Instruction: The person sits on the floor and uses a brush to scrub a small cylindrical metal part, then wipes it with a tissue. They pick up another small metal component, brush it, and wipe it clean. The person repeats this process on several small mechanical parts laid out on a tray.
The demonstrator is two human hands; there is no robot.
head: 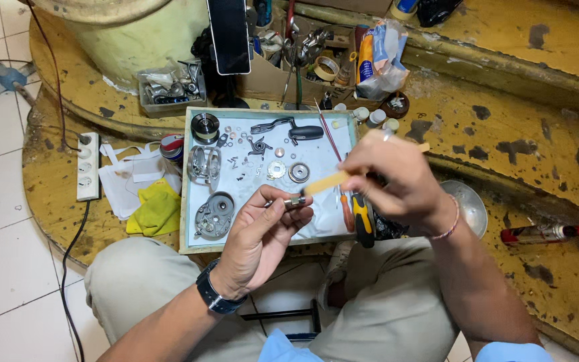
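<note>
A worn yellow step (537,127) fills the upper and right parts of the frame, with white floor tiles (1,221) at the left. In the centre lies a shallow tray (185,201) with a white lining, strewn with fishing-reel parts: a side plate (214,215) at its lower left, a frame (204,165) above that, a spool (205,127) at the upper left corner, and a black-knobbed handle (289,129) near the top. A yellow cloth (157,209) and a white power strip (88,166) sit left of the tray. A metal bowl (472,204) and a red spray can (541,233) lie at the right.

The left hand (259,245), below centre, pinches a small metal part (294,200) between thumb and fingertips over the tray's lower edge. The right hand (393,181), right of centre, is closed around a pale wooden stick (326,182), whose tip touches that part.
</note>
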